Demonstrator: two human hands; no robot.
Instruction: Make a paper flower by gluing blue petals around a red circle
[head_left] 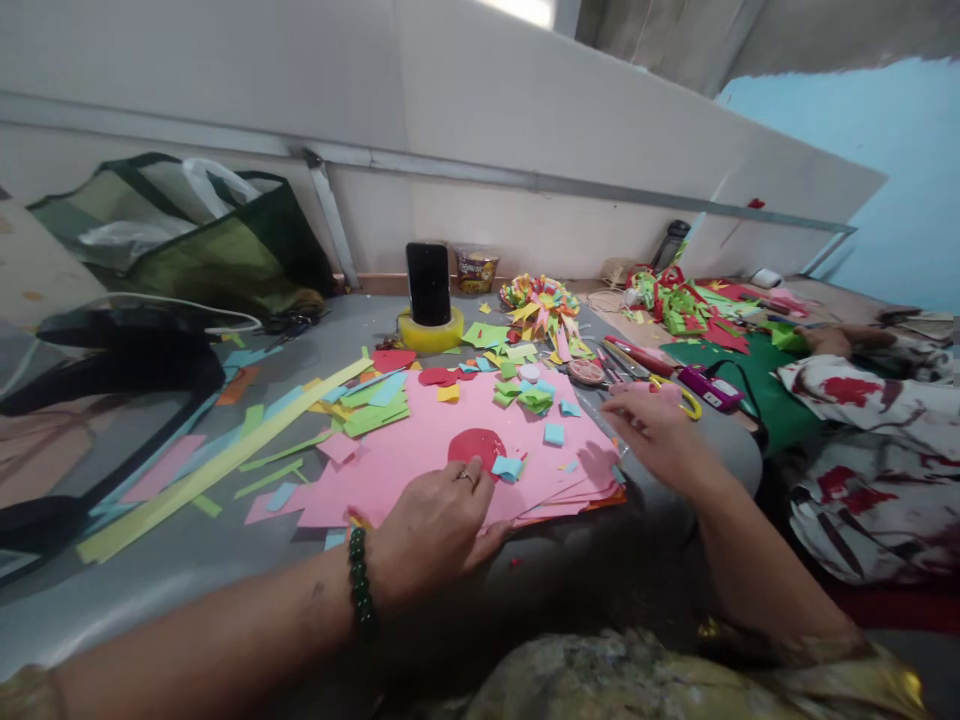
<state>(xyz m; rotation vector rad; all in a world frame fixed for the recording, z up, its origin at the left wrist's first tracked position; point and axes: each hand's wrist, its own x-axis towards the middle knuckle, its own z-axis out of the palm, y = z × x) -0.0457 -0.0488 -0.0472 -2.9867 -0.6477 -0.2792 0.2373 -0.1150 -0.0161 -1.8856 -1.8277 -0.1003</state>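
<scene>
My left hand (442, 510), with a ring and a dark green bead bracelet (361, 580), rests on the near edge of a stack of pink paper sheets (420, 465). Its fingers touch the lower edge of a red paper circle (476, 450), and the thumb is spread apart from them. A folded light blue paper piece (508, 468) lies on the circle, close to the fingertips. Over the stack's right side hovers my right hand (660, 430), fingers loosely extended leftward, nothing visible in them. Yellow-handled scissors (688, 400) lie just behind it.
A phone (429, 285) stands in a yellow tape roll (431, 332) near a snack cup (476, 268). Behind the stack sits a colourful paper-strip bundle (541, 305). Coloured strips (225, 460) spread leftward; a green bag (217, 235) stands behind. Another person's sleeve (840, 390) is at right.
</scene>
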